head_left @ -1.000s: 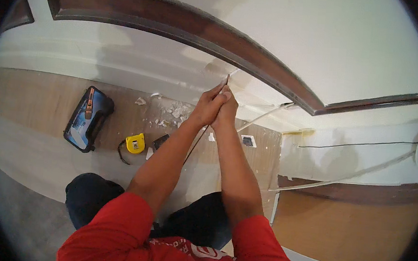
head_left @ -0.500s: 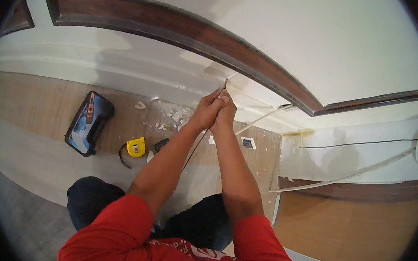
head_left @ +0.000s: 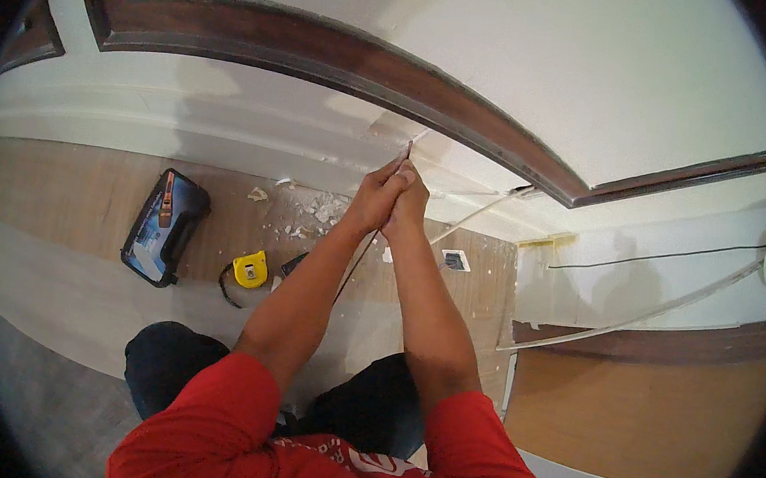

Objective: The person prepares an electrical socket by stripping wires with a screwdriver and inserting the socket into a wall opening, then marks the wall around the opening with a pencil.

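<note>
Because left hand [head_left: 373, 205] and right hand [head_left: 410, 202] close around one slim tool [head_left: 409, 150], probably for steadiness, its tip faces the wall [head_left: 258, 122]. The tape measure [head_left: 250, 271] lies aside, perhaps giving room

A: anything actually different from a second ago?

B: barely, lol. The left hand [head_left: 371, 204] and right hand [head_left: 410, 201] are both a hair further left along the wall [head_left: 257, 132], and the tip of the thin dark tool [head_left: 409, 149] goes left with them.

A: just that?

B: well, the view tilts slightly too, so the black-and-blue case [head_left: 167, 226] and yellow tape measure [head_left: 250, 269] sit a touch lower, while the dark wire [head_left: 657, 257] has its right end a bit higher.
</note>
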The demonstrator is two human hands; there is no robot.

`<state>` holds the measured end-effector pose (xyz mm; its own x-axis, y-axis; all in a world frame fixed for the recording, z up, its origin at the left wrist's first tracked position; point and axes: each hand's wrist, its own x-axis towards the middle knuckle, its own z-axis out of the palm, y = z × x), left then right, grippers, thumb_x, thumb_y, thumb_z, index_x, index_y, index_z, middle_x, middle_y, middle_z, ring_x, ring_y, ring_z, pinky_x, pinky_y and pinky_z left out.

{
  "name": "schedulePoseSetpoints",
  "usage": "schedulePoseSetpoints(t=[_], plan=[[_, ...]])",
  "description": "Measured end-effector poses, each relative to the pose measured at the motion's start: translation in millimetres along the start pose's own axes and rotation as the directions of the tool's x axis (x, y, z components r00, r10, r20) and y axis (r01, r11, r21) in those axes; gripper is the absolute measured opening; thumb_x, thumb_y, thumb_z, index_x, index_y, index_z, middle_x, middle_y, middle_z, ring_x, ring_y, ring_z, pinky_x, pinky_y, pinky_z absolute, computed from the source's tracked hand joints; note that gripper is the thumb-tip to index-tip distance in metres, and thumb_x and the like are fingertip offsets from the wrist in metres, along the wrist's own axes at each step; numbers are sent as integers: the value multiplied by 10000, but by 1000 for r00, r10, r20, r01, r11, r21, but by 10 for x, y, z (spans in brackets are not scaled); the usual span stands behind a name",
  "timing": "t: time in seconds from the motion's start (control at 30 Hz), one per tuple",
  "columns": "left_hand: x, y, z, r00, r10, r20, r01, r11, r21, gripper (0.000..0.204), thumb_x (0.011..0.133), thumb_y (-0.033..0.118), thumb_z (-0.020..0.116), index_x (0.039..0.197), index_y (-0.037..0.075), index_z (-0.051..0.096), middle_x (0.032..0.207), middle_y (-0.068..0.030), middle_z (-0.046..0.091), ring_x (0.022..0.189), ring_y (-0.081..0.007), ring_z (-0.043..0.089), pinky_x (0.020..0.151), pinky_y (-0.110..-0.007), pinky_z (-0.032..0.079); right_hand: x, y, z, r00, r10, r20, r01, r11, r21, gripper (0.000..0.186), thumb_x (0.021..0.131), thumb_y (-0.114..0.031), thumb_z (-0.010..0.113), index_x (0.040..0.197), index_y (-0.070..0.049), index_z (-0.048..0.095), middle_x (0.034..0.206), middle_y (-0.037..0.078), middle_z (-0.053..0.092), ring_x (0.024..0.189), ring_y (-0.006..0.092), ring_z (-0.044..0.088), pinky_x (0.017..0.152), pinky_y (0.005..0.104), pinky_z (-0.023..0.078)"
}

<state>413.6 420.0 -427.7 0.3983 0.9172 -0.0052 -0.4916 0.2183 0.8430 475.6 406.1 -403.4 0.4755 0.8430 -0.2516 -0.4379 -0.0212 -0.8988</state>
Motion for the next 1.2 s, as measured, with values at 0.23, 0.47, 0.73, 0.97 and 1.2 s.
schedulePoseSetpoints(t=[0.23,0.47,0.73,0.97,1.2], plan=[[-93,76,122,1000,-8,-13,7,999,-40,607,924,319,569,1380,-75,497,1277,-145,604,1154,-203,555,1027,-314,409,-51,-91,-35,998,50,-47,-48,998,36,170,991,-145,496,871,-80,599,851,1,554,778,133,525,708,289,458],[-26,40,45,1000,-4,26,3,998,65,646,921,323,569,1415,-77,459,1346,-162,564,1208,-208,528,1053,-310,389,195,158,-244,1000,-17,11,16,998,54,180,995,-163,500,936,-57,633,869,-3,557,806,126,538,725,286,466],[-56,-32,34,1000,-3,-17,2,999,-37,664,900,323,621,1416,-64,466,1259,-150,607,1153,-193,550,1004,-297,424,91,81,-159,1000,-4,-12,4,999,-54,188,997,-179,518,954,-39,637,880,12,570,805,134,551,712,286,476],[-48,-26,38,998,53,19,-51,996,-80,654,905,295,615,1426,-64,449,1269,-137,599,1146,-184,545,1000,-297,423,106,73,-192,1000,8,14,-8,1000,-4,226,998,-181,530,1085,-14,654,969,45,619,888,160,592,800,300,501],[-68,31,64,999,36,-18,-37,996,-79,661,902,293,625,1430,-61,446,1259,-146,603,1138,-179,542,1000,-300,424,98,69,-129,999,23,-22,-23,1000,14,303,1008,-192,519,1200,19,620,1054,69,631,958,188,603,859,306,502]])
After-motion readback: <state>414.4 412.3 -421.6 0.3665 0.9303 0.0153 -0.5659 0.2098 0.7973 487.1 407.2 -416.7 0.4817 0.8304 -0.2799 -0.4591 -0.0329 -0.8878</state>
